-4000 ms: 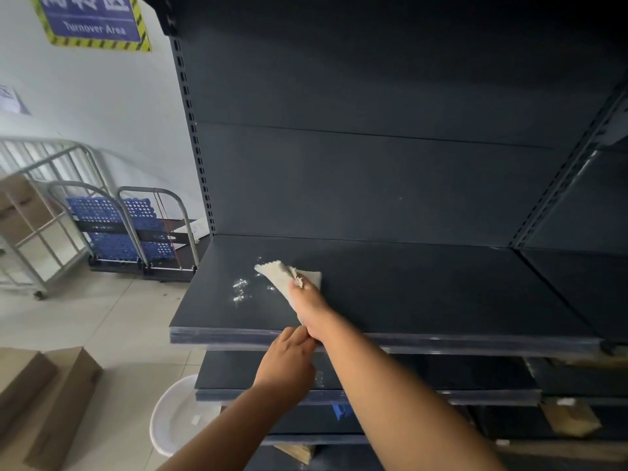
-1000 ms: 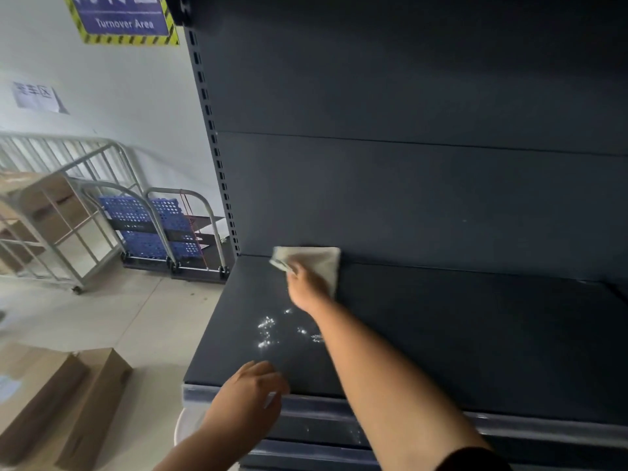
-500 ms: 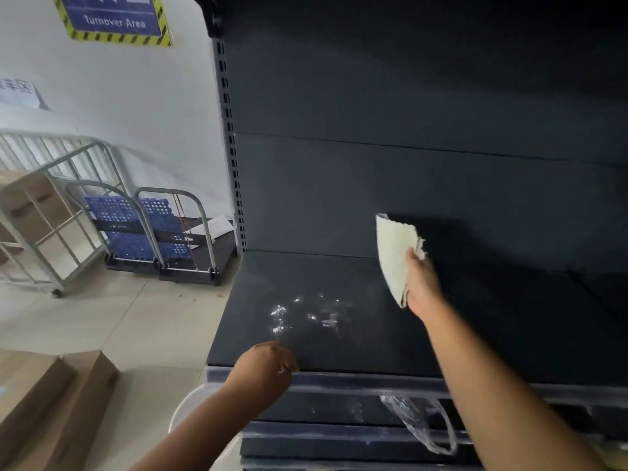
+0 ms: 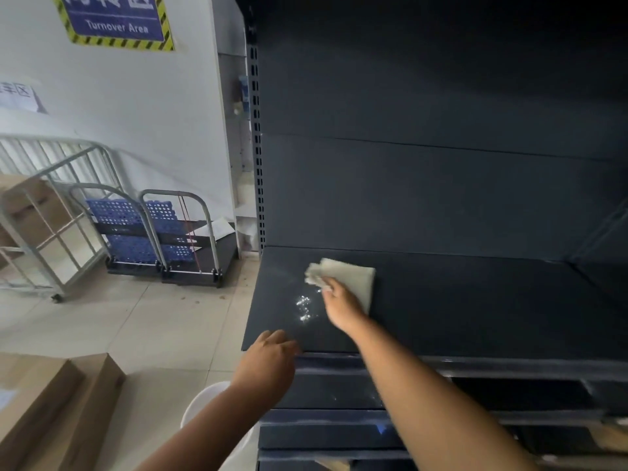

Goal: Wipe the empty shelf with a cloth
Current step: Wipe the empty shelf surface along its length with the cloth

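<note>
The dark, empty shelf [image 4: 475, 307] stretches across the right of the head view. A pale cloth [image 4: 353, 277] lies flat on its back left part. My right hand [image 4: 341, 305] presses on the cloth with the fingers over its near edge. Glinting wet droplets [image 4: 304, 307] sit on the board just left of that hand. My left hand [image 4: 268, 363] rests on the shelf's front left corner, fingers curled over the edge, holding nothing else.
Lower dark shelves [image 4: 339, 433] step out below. A white bucket [image 4: 204, 413] stands on the tiled floor under my left arm. Cardboard boxes [image 4: 51, 409] lie at the lower left. Blue platform carts [image 4: 163, 232] and a metal cage trolley [image 4: 44, 212] stand by the wall.
Half a second ago my right hand held the cloth lifted off the shelf further right; now it is back down on the board at the back left. My left hand stayed at the front edge.
</note>
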{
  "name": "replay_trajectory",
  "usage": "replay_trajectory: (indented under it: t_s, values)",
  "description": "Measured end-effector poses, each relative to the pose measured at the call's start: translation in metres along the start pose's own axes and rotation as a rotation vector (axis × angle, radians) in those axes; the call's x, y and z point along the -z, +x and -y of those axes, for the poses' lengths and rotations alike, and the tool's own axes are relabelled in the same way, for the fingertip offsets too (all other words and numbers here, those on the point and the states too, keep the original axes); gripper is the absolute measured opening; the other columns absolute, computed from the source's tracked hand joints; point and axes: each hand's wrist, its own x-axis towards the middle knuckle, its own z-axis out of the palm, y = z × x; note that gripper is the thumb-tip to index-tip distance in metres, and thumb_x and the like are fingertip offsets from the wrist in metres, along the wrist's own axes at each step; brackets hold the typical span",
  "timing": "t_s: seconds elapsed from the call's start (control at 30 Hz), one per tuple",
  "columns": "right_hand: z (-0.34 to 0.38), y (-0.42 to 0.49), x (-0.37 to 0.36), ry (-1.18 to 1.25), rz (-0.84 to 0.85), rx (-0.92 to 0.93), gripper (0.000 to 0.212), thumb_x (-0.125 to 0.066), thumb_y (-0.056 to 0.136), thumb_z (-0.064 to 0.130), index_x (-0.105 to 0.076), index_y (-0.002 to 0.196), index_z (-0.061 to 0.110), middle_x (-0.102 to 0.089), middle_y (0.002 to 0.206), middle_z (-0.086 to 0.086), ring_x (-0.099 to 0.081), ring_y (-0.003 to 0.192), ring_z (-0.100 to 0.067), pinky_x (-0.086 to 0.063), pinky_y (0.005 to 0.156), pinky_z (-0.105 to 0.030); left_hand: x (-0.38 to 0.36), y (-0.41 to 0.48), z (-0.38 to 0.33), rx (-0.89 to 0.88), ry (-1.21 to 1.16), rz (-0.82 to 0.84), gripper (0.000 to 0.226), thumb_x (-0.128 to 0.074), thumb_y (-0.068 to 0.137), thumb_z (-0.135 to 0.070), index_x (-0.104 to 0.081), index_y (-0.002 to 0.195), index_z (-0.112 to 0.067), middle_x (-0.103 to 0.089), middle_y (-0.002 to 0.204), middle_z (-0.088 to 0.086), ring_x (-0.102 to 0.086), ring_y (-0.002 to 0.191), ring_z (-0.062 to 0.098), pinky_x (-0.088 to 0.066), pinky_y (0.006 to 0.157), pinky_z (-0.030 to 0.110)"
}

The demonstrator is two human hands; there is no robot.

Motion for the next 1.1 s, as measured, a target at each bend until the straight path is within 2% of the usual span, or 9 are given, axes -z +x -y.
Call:
replay_trajectory:
  t_s: [0.07,0.2,0.4,0.53,0.63,0.7,0.83,0.97,1.1]
  values:
    - [0.054,-0.004,-0.039,0.275,0.108,-0.065,0.033,-0.038,0.097,0.03,-0.055,0.124,0.027,-0.065,0.105,-0.01,-0.059,0.089,-0.029,-0.048,0.078,-0.034,0.001,-0.004,0.004,-0.023,-0.002,0.0,0.03,-0.048,0.085,-0.013,-0.065,0.107,-0.025,-0.058,0.103,-0.003,-0.05,0.098,0.018,-0.046,0.078,0.029]
    - [0.123,0.001,-0.063,0.889,0.188,-0.296,0.037,-0.043,0.096,0.035,-0.05,0.126,0.015,-0.057,0.125,-0.016,-0.056,0.112,-0.037,-0.051,0.09,-0.05,-0.001,-0.008,0.01,-0.038,0.008,0.023,0.026,-0.049,0.085,-0.016,-0.064,0.106,-0.023,-0.056,0.103,-0.005,-0.047,0.098,0.016,-0.046,0.08,0.03]
    - [0.095,-0.002,0.007,1.109,-0.04,-0.316,0.024,-0.049,0.096,0.037,-0.059,0.105,0.018,-0.066,0.109,-0.009,-0.065,0.098,-0.028,-0.054,0.087,-0.047,-0.001,-0.007,0.016,-0.051,-0.075,0.023,0.032,-0.05,0.088,-0.017,-0.061,0.117,-0.027,-0.056,0.11,-0.006,-0.046,0.1,0.015,-0.045,0.085,0.029]
    - [0.027,-0.018,0.071,0.87,-0.391,-0.267,0.022,-0.05,0.095,0.031,-0.058,0.114,0.021,-0.062,0.123,-0.01,-0.06,0.111,-0.03,-0.047,0.1,-0.047,0.002,-0.004,0.016,-0.034,-0.107,0.041,0.032,-0.049,0.087,-0.016,-0.063,0.114,-0.027,-0.057,0.111,-0.004,-0.047,0.103,0.017,-0.044,0.086,0.029]
    - [-0.036,-0.038,0.108,0.391,-0.548,-0.239,0.035,-0.046,0.096,0.029,-0.051,0.129,0.016,-0.057,0.133,-0.016,-0.054,0.119,-0.033,-0.042,0.101,-0.04,0.002,-0.002,0.016,-0.044,-0.105,0.036,0.033,-0.049,0.086,-0.015,-0.066,0.112,-0.026,-0.059,0.109,-0.002,-0.048,0.101,0.019,-0.043,0.085,0.029]
    - [-0.072,-0.053,0.119,0.103,-0.498,-0.273,0.04,-0.041,0.097,0.031,-0.047,0.135,0.019,-0.056,0.134,-0.017,-0.053,0.119,-0.038,-0.041,0.093,-0.038,0.002,-0.002,0.017,-0.06,-0.099,0.03,0.033,-0.049,0.086,-0.014,-0.066,0.112,-0.026,-0.059,0.109,-0.002,-0.049,0.1,0.02,-0.043,0.084,0.028]
    - [-0.085,-0.07,0.099,-0.041,-0.318,-0.271,0.04,-0.038,0.098,0.032,-0.044,0.138,0.03,-0.054,0.137,-0.014,-0.054,0.118,-0.037,-0.039,0.085,-0.033,0.001,-0.002,0.022,-0.099,-0.09,0.037,0.034,-0.047,0.087,-0.016,-0.065,0.114,-0.026,-0.059,0.108,-0.001,-0.048,0.097,0.021,-0.043,0.082,0.029]
    - [-0.053,-0.068,0.041,-0.319,-0.079,-0.028,0.039,-0.04,0.099,0.022,-0.046,0.138,0.021,-0.041,0.148,-0.01,-0.04,0.135,-0.029,-0.033,0.109,-0.038,0.003,-0.008,0.027,-0.098,0.006,0.034,0.03,-0.046,0.089,-0.022,-0.062,0.113,-0.024,-0.057,0.11,-0.001,-0.045,0.099,0.02,-0.046,0.082,0.032]
    - [0.013,-0.055,-0.03,-0.406,0.001,-0.046,0.043,-0.034,0.099,0.032,-0.04,0.141,0.029,-0.032,0.154,-0.002,-0.024,0.142,-0.027,-0.023,0.114,-0.045,0.0,-0.024,0.043,-0.087,0.018,0.002,0.044,-0.045,0.089,-0.019,-0.049,0.132,-0.025,-0.051,0.121,-0.002,-0.042,0.107,0.02,-0.043,0.09,0.031]
